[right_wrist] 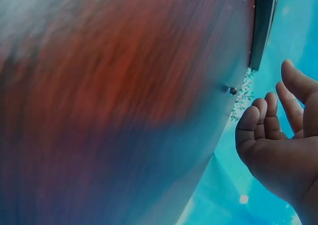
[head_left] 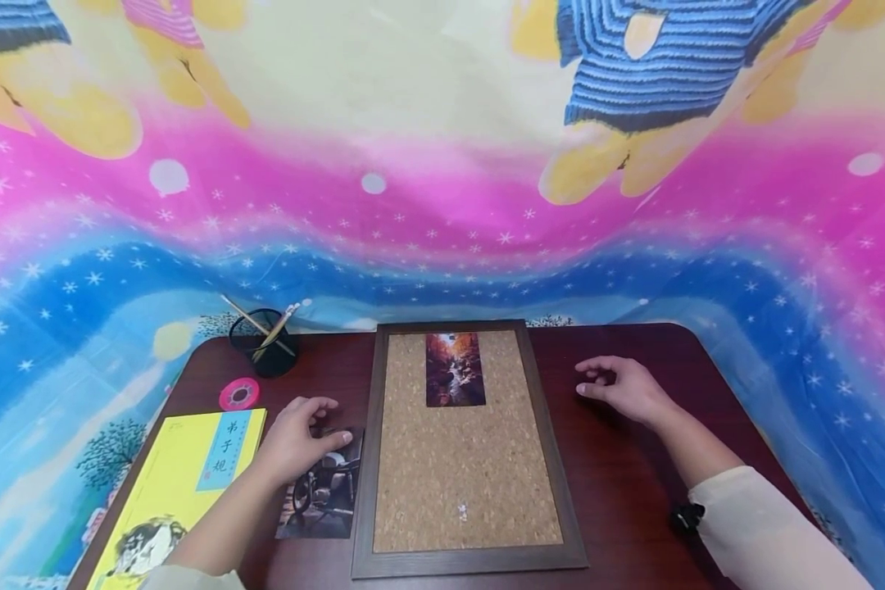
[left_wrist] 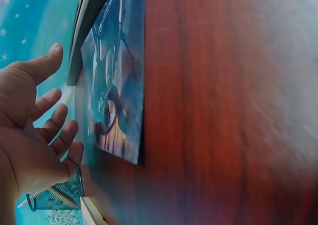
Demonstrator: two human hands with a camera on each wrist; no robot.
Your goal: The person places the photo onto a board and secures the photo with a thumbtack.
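A framed cork board (head_left: 479,459) lies in the middle of the table, with an autumn stream photo (head_left: 454,370) at its top and a few small clear shiny pieces (head_left: 463,512) near its bottom. My left hand (head_left: 298,442) hovers with relaxed fingers over a motorcycle photo (head_left: 324,500) left of the board. In the left wrist view, the palm (left_wrist: 30,140) holds nothing and the motorcycle photo (left_wrist: 117,81) lies beyond it. To the right of the board, my right hand (head_left: 623,387) hangs loosely curled above the table. The right wrist view shows that hand (right_wrist: 283,140) holding nothing.
A yellow book (head_left: 155,467) lies at the left, partly under my left forearm in view. Behind it are a pink tape roll (head_left: 239,394) and a black mesh pen cup (head_left: 276,356). A small dark object (right_wrist: 231,90) sits near the table's far edge. A patterned curtain (head_left: 442,205) hangs behind.
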